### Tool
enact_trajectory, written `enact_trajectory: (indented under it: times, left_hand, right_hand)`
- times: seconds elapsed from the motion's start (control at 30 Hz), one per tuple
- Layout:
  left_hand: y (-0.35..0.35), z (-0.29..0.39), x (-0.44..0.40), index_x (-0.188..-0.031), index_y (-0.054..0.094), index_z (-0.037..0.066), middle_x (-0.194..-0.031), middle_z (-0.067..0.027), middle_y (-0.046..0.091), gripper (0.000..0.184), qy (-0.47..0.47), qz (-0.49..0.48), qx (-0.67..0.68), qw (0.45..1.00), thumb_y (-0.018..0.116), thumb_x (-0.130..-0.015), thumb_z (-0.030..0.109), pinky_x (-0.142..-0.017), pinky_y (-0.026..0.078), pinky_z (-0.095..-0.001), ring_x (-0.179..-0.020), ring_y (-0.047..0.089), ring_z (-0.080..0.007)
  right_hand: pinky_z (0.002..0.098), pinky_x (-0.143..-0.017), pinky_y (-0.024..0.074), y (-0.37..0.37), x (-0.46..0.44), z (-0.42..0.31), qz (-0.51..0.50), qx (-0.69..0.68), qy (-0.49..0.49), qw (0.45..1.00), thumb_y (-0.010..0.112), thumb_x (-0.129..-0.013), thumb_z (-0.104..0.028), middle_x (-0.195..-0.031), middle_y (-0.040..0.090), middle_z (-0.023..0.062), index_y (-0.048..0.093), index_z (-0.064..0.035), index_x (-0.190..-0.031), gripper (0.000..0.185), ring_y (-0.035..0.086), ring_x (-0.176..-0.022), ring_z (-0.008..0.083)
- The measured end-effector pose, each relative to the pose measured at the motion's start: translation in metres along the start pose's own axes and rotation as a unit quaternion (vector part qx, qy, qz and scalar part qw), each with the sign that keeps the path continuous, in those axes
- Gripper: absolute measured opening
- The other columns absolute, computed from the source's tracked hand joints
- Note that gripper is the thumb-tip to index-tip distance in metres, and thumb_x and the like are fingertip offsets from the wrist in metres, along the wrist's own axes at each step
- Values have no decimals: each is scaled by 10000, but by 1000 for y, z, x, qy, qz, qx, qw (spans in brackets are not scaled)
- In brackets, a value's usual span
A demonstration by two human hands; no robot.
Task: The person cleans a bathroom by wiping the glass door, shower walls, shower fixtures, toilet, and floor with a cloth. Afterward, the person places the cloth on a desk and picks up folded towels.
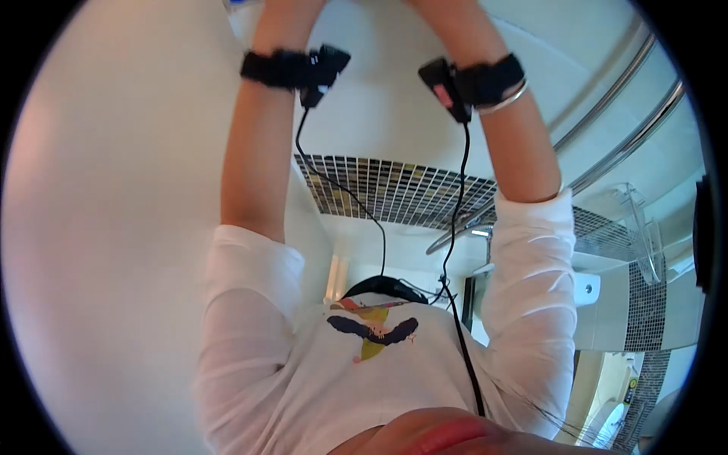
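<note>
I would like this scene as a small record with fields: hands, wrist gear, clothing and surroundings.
Left hand: out of view
Right hand: out of view
Left gear: black left wrist strap, left cable
Right gear: black right wrist strap, right cable, silvery bracelet
Clothing: white shirt, printed motif
Surroundings: mosaic tile band, curved metal tubes

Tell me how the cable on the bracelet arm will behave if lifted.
The cable is probably floppy, since it hangs in loose bends. It looks thin, so likely light. Lifting it too far may tug the wrist unit that it runs into.
</note>
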State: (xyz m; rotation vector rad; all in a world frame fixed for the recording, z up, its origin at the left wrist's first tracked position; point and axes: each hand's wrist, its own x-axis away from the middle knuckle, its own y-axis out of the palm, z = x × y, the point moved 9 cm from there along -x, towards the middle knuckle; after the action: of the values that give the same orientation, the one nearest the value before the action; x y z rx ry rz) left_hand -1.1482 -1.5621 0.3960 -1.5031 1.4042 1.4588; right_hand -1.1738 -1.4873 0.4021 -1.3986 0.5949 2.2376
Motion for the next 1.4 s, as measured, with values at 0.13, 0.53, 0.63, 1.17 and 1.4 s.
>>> enact_trajectory:
  times: [0.13,0.53,0.63,1.17,1.4]
  left_hand:
    - [-21,7,89,-1323,322,76,-1397,-192,209,552,-96,-118,9,988,419,-818,278,-1014,103,-572,-1262,161,-453]
    - [-56,54,390,-1282,267,-40,-1365,-346,40,634,-171,-316,89,929,520,-772,239,-952,4,-673,-1226,-5,-579]
    - [-71,75,459,-1256,266,-95,-1342,-380,40,652,-188,-424,78,882,534,-744,207,-953,-6,-672,-1223,-19,-581]
    - [-14,92,214,-1396,29,110,-1417,-228,-122,614,-195,-342,147,907,362,-896,239,-957,-69,-635,-1217,-173,-551]
    - [19,122,-23,-1353,285,156,-1413,-147,208,532,8,-79,91,993,398,-841,247,-1025,149,-535,-1242,167,-509]
  right_hand:
    - [466,-1038,166,-1,80,-43,-120,-8,22,993,417,-833,-300,-1352,323,167,346,10,-1287,554,266,-1270,312]
    - [404,-959,280,-1,351,-149,-397,-32,44,916,464,-814,-365,-1399,281,-64,332,-213,-1333,556,286,-1248,129]
    - [374,-941,319,-12,402,-168,-486,-76,48,870,442,-837,-356,-1395,285,-79,311,-215,-1343,541,306,-1234,104]
    - [452,-1049,89,-42,216,-40,-324,19,133,937,398,-870,-400,-1388,310,-37,361,-159,-1322,513,229,-1295,123]
    - [499,-1038,125,-70,40,69,-97,66,178,977,364,-880,-328,-1359,351,87,398,-43,-1277,490,281,-1271,274]
